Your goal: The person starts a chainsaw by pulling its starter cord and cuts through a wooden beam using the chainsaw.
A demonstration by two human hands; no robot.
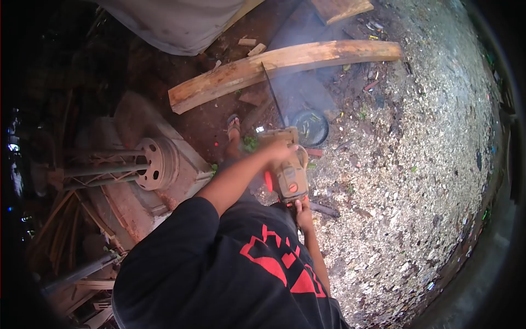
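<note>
I hold a chainsaw in front of my body, its dusty housing pointing away from me. My left hand is closed over the front handle, slightly smeared by motion. At the rear, my right hand wraps the back grip; the trigger is hidden. The dark guide bar reaches forward, and its tip overlaps a long wooden beam. Whether the chain is in the wood I cannot tell. Bluish haze hangs around the bar and beam.
A black round basin lies just right of the bar. My sandalled foot stands left of it. Farther left is a metal wheel rim on a concrete block. Wood offcuts lie beyond the beam, and chip-covered ground spreads right.
</note>
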